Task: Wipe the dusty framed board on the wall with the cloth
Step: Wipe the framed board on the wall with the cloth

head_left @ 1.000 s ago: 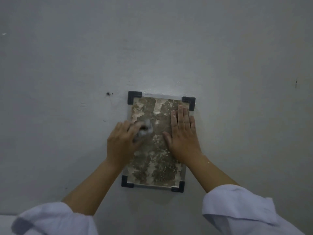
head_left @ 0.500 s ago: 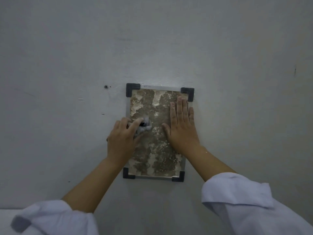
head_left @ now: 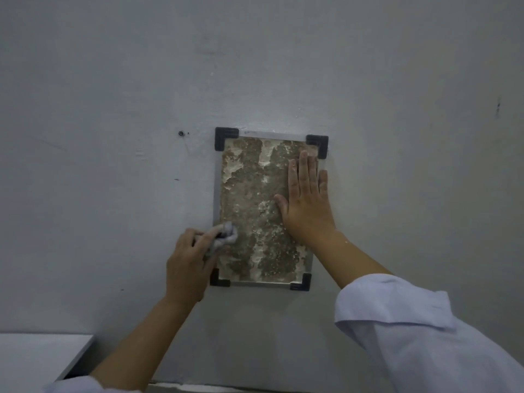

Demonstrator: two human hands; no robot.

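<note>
A small framed board (head_left: 255,194) hangs upright on the grey wall, with a silver rim and black corner caps. Its surface is covered in patchy brown and whitish dust. My left hand (head_left: 188,262) is closed around a bunched grey cloth (head_left: 225,235), which presses against the board's lower left part near the rim. My right hand (head_left: 307,199) lies flat, fingers together and pointing up, on the board's right side, its little finger over the right rim. The left hand hides the board's lower left edge.
The grey wall (head_left: 113,95) surrounds the board, with a small dark screw or hole (head_left: 181,133) to its upper left. A white ledge or tabletop corner (head_left: 39,355) sits at the bottom left. My loose white sleeves fill the lower corners.
My left hand with the cloth has slid down the board's left side, from mid height to the lower part. My right hand stays flat on the right side.
</note>
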